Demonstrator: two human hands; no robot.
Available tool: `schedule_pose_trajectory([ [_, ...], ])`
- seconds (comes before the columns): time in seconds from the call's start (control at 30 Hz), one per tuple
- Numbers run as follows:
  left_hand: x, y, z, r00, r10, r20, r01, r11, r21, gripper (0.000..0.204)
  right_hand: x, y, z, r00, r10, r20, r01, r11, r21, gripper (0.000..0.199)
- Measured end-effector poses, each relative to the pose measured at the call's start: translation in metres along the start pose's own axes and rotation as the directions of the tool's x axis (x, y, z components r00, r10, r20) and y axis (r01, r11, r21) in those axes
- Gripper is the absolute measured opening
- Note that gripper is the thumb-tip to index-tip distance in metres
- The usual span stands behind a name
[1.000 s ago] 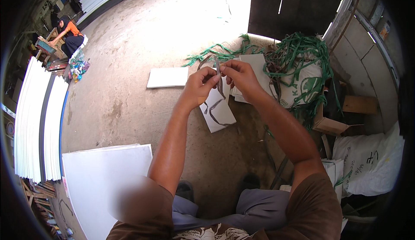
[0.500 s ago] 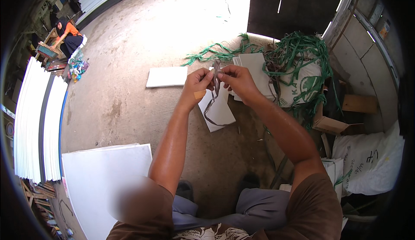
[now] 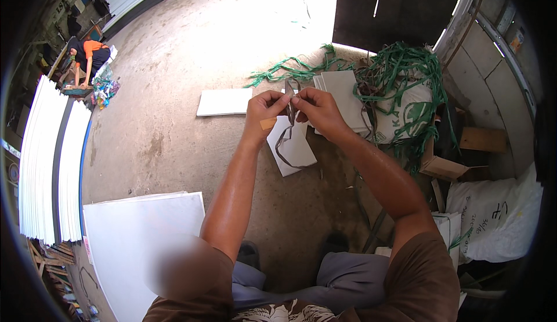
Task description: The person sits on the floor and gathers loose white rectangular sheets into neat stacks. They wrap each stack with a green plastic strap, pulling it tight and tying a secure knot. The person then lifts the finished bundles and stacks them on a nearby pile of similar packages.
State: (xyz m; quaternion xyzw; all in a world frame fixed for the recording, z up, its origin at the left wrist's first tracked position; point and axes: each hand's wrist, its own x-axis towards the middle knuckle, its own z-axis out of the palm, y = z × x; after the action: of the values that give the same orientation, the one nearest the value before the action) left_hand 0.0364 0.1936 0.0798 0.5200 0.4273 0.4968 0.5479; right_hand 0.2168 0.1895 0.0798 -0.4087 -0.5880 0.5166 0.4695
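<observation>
Thin, crinkled grey-brown strip (image 3: 291, 114), pinched in both hands (image 3: 263, 110) (image 3: 319, 111), dangling loosely curved, white board (image 3: 297, 147) behind

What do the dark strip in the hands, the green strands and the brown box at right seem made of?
Dark strip: perhaps soft plastic or cloth, faintly shiny; it creases and curls limply. 
Green strands: likely thin plastic, slightly glossy, hanging in tangled ribbons. 
Brown box: probably cardboard, matte, with plain, flat flaps.
</observation>
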Motion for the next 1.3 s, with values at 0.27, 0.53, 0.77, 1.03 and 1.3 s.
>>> schedule_pose_trajectory([
  [0.27,0.000,-0.003,-0.001,0.993,-0.101,0.062,0.110,0.981,-0.157,0.028,0.000,-0.002,0.000,0.999,-0.034,-0.008,0.033,0.997,-0.066,0.023],
  [0.53,0.002,-0.007,-0.003,0.994,-0.080,0.078,0.084,0.995,-0.053,0.029,0.000,-0.003,-0.003,1.000,0.005,0.024,-0.002,0.994,-0.111,0.018],
  [0.77,0.003,-0.015,0.004,0.994,0.086,0.074,-0.099,0.976,0.193,0.026,0.002,0.003,-0.005,0.999,-0.051,-0.012,0.047,0.968,-0.248,0.023],
  [1.03,-0.001,-0.012,0.006,0.995,0.008,0.099,-0.012,0.999,0.039,0.030,0.001,-0.002,-0.001,0.999,-0.040,0.029,0.044,0.985,-0.169,0.022],
  [1.3,-0.003,-0.009,0.003,0.985,-0.100,0.140,0.113,0.989,-0.090,0.030,0.005,0.002,0.002,0.998,0.062,0.006,-0.062,0.988,0.139,0.018],
])
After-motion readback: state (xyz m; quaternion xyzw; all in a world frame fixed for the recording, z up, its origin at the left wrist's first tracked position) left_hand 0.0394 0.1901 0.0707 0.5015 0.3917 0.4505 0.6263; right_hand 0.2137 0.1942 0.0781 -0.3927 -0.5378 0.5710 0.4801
